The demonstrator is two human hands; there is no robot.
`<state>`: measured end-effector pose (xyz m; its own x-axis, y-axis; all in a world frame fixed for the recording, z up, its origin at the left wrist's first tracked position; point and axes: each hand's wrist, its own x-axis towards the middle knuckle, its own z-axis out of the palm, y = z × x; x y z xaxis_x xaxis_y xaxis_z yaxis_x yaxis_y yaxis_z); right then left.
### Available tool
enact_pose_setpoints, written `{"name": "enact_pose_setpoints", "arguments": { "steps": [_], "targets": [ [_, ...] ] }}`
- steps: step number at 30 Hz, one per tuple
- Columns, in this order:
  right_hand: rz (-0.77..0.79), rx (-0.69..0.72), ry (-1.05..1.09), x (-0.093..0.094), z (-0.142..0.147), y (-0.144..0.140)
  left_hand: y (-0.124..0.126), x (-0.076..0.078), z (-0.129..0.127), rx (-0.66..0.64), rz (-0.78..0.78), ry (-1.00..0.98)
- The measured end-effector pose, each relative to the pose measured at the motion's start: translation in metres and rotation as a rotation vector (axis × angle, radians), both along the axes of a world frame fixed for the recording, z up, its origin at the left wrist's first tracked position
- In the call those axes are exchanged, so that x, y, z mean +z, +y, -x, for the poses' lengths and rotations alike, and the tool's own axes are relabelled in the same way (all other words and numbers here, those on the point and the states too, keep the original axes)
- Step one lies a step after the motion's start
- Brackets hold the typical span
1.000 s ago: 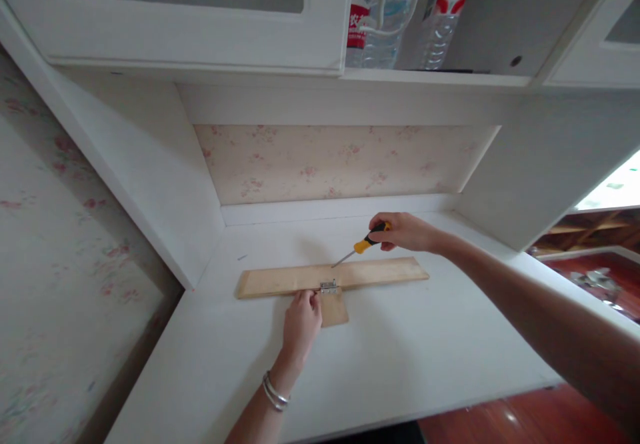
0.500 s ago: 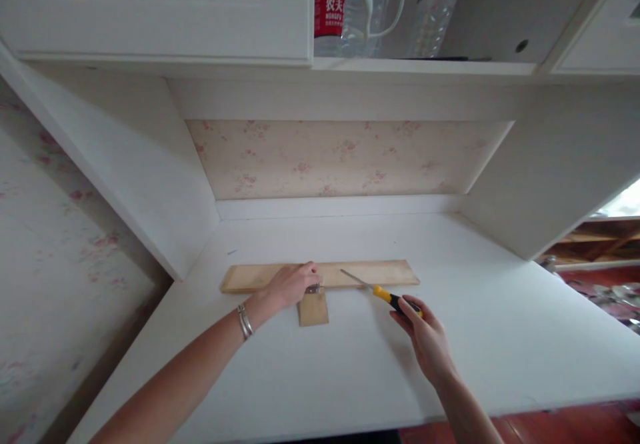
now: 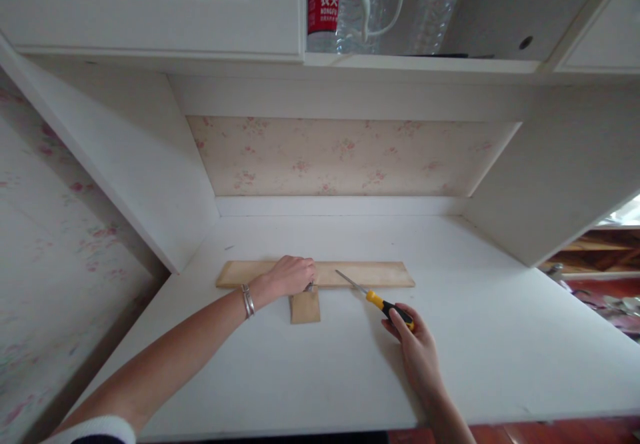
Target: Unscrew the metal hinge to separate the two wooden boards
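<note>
On the white desk (image 3: 450,364), a long wooden board (image 3: 360,274) lies flat across the middle, with a small wooden block (image 3: 305,307) against its near edge. The left hand (image 3: 290,275) presses down on the board, covering a metal hinge (image 3: 310,288) where the two pieces meet. The right hand (image 3: 413,337) grips the yellow-and-black screwdriver (image 3: 373,296), its shaft tip resting on the board. Overhead, water bottles (image 3: 350,4) stand on the shelf (image 3: 425,64); floral wallpaper (image 3: 340,157) backs the alcove.
</note>
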<state>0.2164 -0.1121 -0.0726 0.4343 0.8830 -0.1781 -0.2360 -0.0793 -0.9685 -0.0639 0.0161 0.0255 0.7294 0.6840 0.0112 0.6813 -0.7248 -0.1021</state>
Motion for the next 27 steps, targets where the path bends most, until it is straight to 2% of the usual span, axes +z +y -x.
{"name": "enact_pose_setpoints", "arguments": {
  "steps": [4, 10, 16, 19, 23, 27],
  "targets": [
    [0.002, 0.003, -0.037, 0.003, 0.002, -0.002, -0.003, -0.005, -0.005, 0.134, 0.014, -0.050],
    [0.017, 0.008, -0.055, 0.004, 0.003, -0.002, 0.008, -0.012, -0.011, 0.376, 0.184, -0.112],
    [0.018, 0.018, -0.076, 0.004, 0.001, -0.004, 0.025, -0.010, -0.003, 0.445, 0.255, -0.224],
    [0.019, 0.016, -0.078, 0.005, 0.002, -0.004, 0.033, -0.003, 0.016, 0.479, 0.235, -0.323],
    [0.018, 0.013, -0.072, 0.004, 0.002, -0.003, 0.042, 0.009, 0.057, 0.548, 0.211, -0.433],
    [0.028, 0.002, -0.068, 0.002, 0.002, -0.001, 0.051, 0.004, 0.111, 0.677, 0.189, -0.535]
  ]
}}
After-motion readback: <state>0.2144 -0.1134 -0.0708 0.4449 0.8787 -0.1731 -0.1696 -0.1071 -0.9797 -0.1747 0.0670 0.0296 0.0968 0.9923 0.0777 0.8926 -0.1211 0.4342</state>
